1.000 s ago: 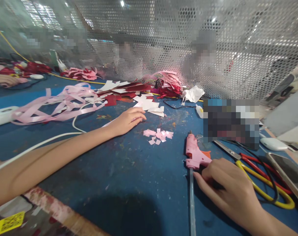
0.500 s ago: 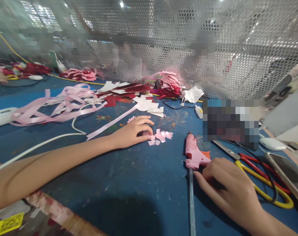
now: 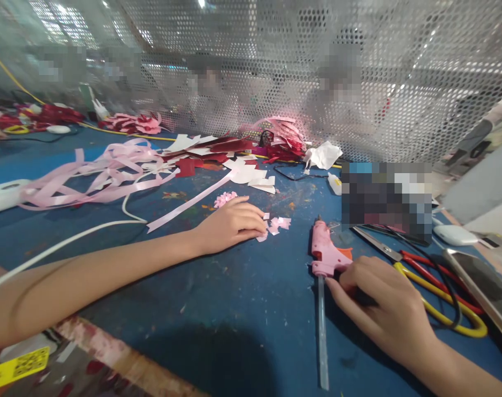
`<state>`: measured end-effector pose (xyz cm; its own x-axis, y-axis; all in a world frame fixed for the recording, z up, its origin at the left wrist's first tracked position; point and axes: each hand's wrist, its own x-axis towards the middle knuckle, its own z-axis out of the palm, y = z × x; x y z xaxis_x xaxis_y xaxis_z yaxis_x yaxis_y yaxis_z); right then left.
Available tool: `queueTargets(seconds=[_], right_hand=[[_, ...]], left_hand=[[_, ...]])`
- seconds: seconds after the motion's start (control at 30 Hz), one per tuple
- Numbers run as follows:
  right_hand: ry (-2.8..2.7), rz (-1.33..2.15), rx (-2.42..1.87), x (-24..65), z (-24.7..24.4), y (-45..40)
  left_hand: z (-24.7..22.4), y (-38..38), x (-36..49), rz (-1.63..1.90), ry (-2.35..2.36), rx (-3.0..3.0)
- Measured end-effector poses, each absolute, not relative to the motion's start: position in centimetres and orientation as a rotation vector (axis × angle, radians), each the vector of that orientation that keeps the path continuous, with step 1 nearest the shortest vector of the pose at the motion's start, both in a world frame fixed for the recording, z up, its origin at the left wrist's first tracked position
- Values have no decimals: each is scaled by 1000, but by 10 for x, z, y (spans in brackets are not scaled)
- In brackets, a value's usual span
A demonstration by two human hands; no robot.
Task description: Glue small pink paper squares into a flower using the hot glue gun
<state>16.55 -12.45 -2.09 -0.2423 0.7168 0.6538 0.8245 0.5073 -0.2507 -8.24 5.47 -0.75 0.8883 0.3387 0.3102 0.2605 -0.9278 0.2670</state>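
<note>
My left hand (image 3: 236, 225) has come away from beside the white paper pieces (image 3: 245, 174), where it lay a second ago, and now rests lower on the table (image 3: 218, 314), over the near end of the small pink ribbon cuttings (image 3: 281, 223). That leaves a pink cluster (image 3: 225, 199) and a pale ribbon strip (image 3: 193, 201) in plain sight just beyond my hand, while some of the cuttings are hidden under my fingers. To my mind, the shift puts the cuttings at the centre of the work. My fingers are partly bent, but I cannot tell whether they pinch a piece, since the tips are too small and covered to read.

My right hand (image 3: 383, 303) hasn't moved: it is curled around the grip of the pink glue gun (image 3: 324, 251), its clear glue stick (image 3: 322, 336) pointing back toward me. Scissors (image 3: 394, 254) lie beyond that hand.
</note>
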Motion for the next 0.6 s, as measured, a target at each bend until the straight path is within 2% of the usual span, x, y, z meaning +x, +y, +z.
queueTargets(seconds=[0.23, 0.43, 0.6], right_hand=[[-1935, -284, -1449, 172, -23, -121], [-2019, -467, -1831, 171, -28, -118], [-2048, -394, -1838, 173, -29, -118]], left_hand=[[0, 47, -84, 789, 610, 2605], [3, 38, -78, 773, 845, 1984], [0, 32, -74, 680, 757, 1516]])
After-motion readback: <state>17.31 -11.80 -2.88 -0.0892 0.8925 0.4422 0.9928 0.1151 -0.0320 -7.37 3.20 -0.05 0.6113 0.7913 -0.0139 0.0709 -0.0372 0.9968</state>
